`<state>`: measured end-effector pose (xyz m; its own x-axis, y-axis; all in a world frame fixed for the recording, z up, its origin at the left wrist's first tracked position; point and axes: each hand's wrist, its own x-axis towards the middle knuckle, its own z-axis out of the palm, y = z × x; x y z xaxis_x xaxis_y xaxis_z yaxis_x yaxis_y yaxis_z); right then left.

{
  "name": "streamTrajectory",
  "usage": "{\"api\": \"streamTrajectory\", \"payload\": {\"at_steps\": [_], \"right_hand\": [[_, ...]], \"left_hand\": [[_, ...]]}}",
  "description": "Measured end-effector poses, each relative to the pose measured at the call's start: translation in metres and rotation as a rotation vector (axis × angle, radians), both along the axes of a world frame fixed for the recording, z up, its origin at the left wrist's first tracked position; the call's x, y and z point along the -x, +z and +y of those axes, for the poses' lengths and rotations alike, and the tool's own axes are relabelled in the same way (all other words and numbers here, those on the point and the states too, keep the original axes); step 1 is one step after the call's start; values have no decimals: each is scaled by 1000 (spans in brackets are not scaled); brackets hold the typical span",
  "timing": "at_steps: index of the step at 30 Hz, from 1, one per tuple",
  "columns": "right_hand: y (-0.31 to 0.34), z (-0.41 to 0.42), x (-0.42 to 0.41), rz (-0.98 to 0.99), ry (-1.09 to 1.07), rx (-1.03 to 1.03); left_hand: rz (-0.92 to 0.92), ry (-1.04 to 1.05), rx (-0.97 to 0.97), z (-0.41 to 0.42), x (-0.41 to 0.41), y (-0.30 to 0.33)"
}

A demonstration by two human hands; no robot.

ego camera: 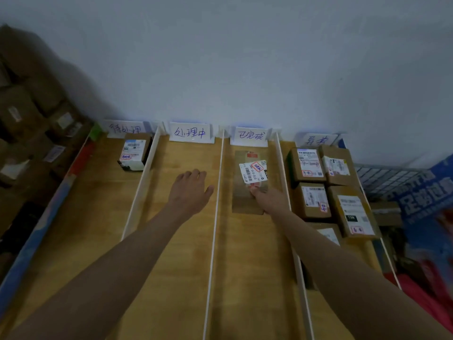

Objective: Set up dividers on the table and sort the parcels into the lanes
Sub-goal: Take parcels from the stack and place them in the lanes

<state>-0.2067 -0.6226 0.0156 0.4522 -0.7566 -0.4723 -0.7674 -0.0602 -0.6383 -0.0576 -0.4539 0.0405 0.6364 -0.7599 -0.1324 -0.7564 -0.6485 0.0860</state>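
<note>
Both arms are reaching out over the wooden table (103, 217), which white dividers (215, 217) are splitting into four lanes running near to far. The left hand (190, 190) is hovering palm down in the second lane from the left, fingers spread and relaxed, holding nothing. The right hand (266, 196) is working in the third lane, its thumb pressing on the near end of the long flat cardboard parcel (247, 192) that is lying lengthwise there; the other fingers are hiding behind the hand, so I cannot tell whether they are curling round the parcel's edge. That parcel is wearing a white shipping label (253, 171), partly lifting, with a red sticker on it. A handwritten paper sign (191, 132) is standing at the far end of each lane against the wall. In the far left lane a small labelled box (133, 153) is sitting alone beside its divider. The right lane is looking busy: several brown boxes (316, 182) are crowding together, touching, labels facing up. Stacked cartons (29, 123) are looming in the dark off the table's left edge.
</note>
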Motion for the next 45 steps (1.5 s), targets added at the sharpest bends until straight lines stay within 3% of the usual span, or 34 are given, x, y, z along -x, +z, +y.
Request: {"api": "streamTrajectory", "payload": {"at_steps": [10, 27, 37, 45], "right_hand": [[-63, -43, -69, 29, 11, -48], [-54, -53, -113, -54, -18, -71], [26, 23, -52, 46, 325, 400], [104, 115, -16, 72, 522, 712]], "left_hand": [[45, 60, -13, -30, -44, -57], [53, 132, -53, 2, -50, -81], [2, 114, -7, 37, -33, -12], [-79, 118, 72, 120, -7, 59]]}}
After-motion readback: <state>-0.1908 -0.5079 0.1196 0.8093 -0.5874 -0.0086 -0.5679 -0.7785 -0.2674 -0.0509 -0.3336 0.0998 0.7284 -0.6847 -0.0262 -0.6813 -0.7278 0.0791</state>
